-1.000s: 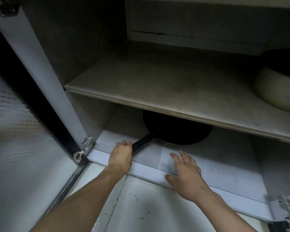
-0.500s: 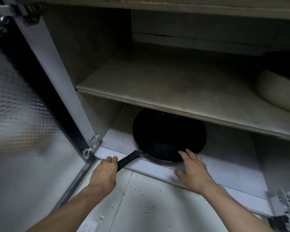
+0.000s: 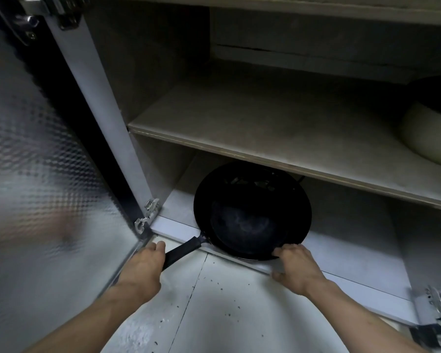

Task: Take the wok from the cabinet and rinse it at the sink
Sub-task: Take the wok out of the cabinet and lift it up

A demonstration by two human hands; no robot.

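Wok (image 3: pixel 252 212) is seen at the front of the bottom compartment of the cabinet (image 3: pixel 290 118), tilted, its black bowl facing up and outward, with the near rim overhanging the white front edge of the cabinet floor. Its black handle (image 3: pixel 182 252) is pointed down and to the left, out over the tiled floor (image 3: pixel 209 309). The handle's end is wrapped by the left hand (image 3: pixel 143 268), fingers closed around it. The near rim of the wok is gripped by the right hand (image 3: pixel 298 271), fingers curled over the edge from above, thumb spread apart lower down near the cabinet's front edge. A middle shelf (image 3: pixel 265 138) is seen just above the wok, and on its far right a pale round vessel (image 3: pixel 428 138) is partly shown. The textured cabinet door (image 3: pixel 36 161) is swung open on the left, its hinge (image 3: pixel 148 215) close to the left hand
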